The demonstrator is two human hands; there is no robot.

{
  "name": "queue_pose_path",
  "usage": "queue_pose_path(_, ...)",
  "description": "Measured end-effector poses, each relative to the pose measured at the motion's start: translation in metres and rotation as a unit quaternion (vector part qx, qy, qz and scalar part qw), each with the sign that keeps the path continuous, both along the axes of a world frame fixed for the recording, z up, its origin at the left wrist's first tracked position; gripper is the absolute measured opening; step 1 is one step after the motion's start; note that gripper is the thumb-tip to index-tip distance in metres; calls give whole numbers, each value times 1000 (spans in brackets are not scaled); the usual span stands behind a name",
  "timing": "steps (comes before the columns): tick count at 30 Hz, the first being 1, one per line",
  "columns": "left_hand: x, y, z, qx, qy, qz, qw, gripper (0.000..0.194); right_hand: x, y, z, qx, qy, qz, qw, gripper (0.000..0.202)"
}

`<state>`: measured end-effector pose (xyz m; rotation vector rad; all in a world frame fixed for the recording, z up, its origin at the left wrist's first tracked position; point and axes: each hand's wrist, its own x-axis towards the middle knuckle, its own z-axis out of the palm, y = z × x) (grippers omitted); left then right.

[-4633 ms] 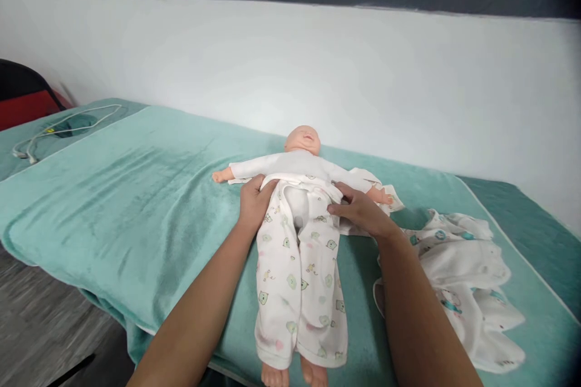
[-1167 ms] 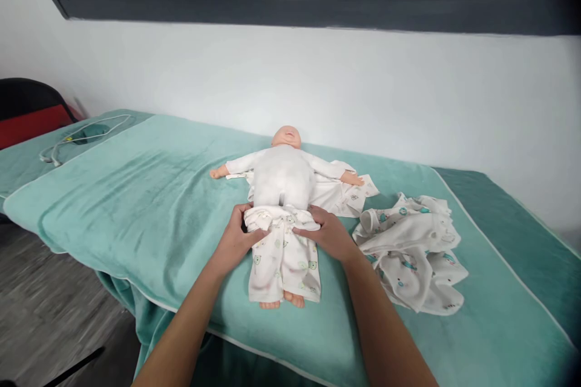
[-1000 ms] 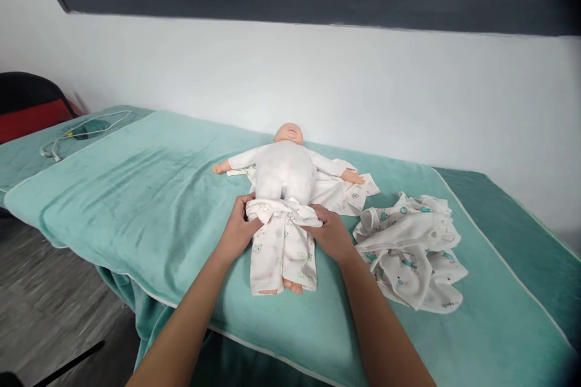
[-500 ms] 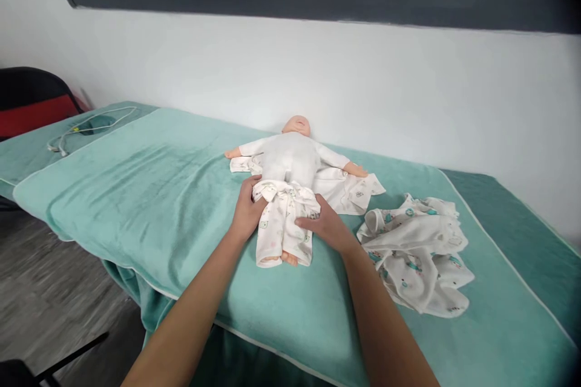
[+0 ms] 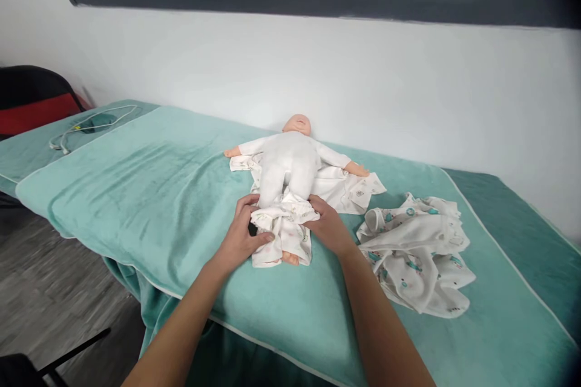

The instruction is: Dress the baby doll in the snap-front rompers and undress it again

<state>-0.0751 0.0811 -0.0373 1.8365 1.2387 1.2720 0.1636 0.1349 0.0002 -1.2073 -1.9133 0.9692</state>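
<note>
A baby doll [image 5: 290,157] with a white cloth body lies on its back, arms spread and head toward the wall. Patterned white pants [image 5: 285,224] are bunched around its lower legs, and one foot shows below the hem. My left hand [image 5: 242,231] grips the left side of the pants between thumb and fingers. On the right side, my right hand [image 5: 327,224] is closed on the waistband, its fingertips partly hidden in the cloth. Spread under the doll is a white patterned top [image 5: 338,190], its sleeves reaching out to both sides.
A crumpled white garment with teal prints [image 5: 420,254] lies to the right on the green-covered bed [image 5: 136,193]. A white cable [image 5: 97,118] rests at the far left, near a black and red chair [image 5: 39,103]. The wall borders the bed's back.
Both hands have moved down the doll's legs toward me with the pants. The waistband is now lower and more bunched, and the white thighs are uncovered.
</note>
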Motion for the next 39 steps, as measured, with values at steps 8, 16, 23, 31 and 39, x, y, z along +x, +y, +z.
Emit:
queue_pose_path(8,-4,-17,-3,-2,91,-92,992,136,4,-2,3,-11,-9,37,999,45)
queue_pose_path(16,9,-23,-5,66,130,9,989,110,8,-10,6,24,-12,102,994,33)
queue_pose_path(23,6,-23,-7,45,132,19,990,106,7,-32,8,-3,14,112,994,58)
queue_pose_path(31,9,-22,-7,56,135,35,989,101,-3,-60,-3,2,8,70,998,129)
queue_pose_path(39,9,-20,-9,53,113,76,989,104,-4,-70,-7,77,-67,-35,994,79)
